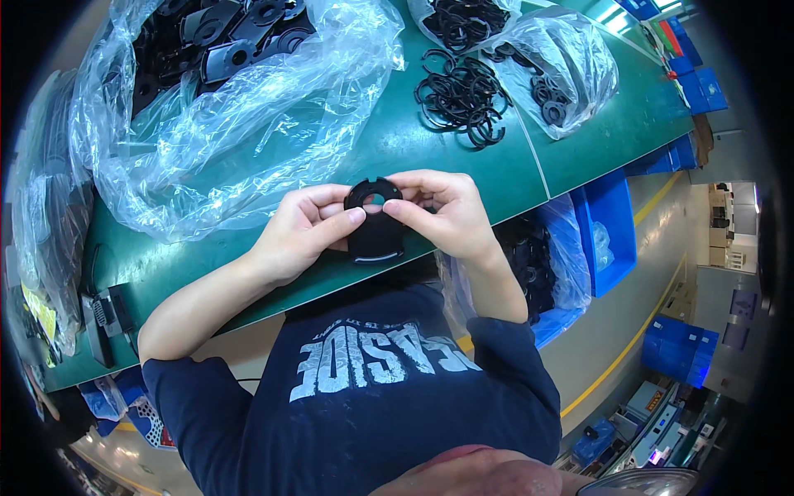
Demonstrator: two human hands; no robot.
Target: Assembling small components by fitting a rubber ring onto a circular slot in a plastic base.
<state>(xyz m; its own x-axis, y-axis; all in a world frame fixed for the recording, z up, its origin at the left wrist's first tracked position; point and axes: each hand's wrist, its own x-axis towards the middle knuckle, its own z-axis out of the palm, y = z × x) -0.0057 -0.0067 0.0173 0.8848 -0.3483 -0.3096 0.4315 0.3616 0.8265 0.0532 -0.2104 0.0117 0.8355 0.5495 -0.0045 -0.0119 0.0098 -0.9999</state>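
Between my two hands, over the near edge of the green table, I hold a flat black plastic part [375,235] with a round hole near its top. My left hand [308,225] grips its left side, thumb on the face by the hole. On the other side my right hand [442,211] pinches the upper right rim, with its thumb beside the hole. Fingers behind the part are hidden. Beyond my hands lies a loose pile of black C-shaped rings [463,97]. A large clear plastic bag [240,136] holding similar black plastic parts [240,54] is at the far left.
Two more clear bags with black rings [552,91] sit at the back of the green table [397,136]. Below its right edge stand blue bins [608,236], one lined with plastic and filled with black parts [529,260]. A small black device [107,318] rests at the left.
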